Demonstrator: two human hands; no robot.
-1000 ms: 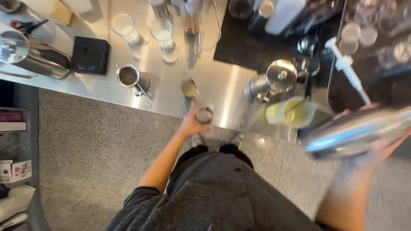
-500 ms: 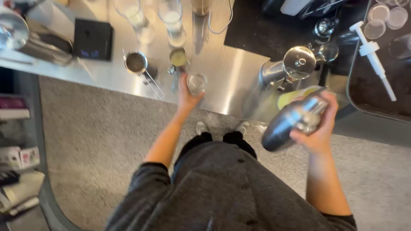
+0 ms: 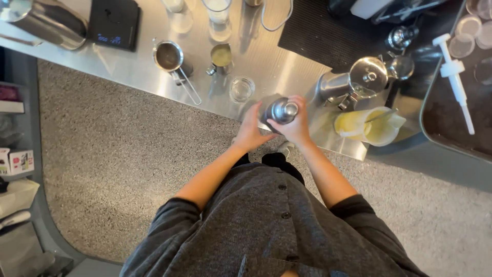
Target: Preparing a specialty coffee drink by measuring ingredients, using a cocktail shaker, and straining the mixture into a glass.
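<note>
Both hands on the shaker

Left hand [image 3: 251, 131] and right hand [image 3: 299, 125] wrap fingers round a steel shaker [image 3: 279, 112] over the steel tabletop [image 3: 287, 69]; speckled grey floor [image 3: 102, 169] below.

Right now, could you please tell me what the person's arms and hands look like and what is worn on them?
Both hands, left hand and right hand, are bare: no gloves, rings or watch visible. The forearms are bare too. Dark grey sleeves are pushed up to about the elbows, part of a buttoned grey knit top.
</note>
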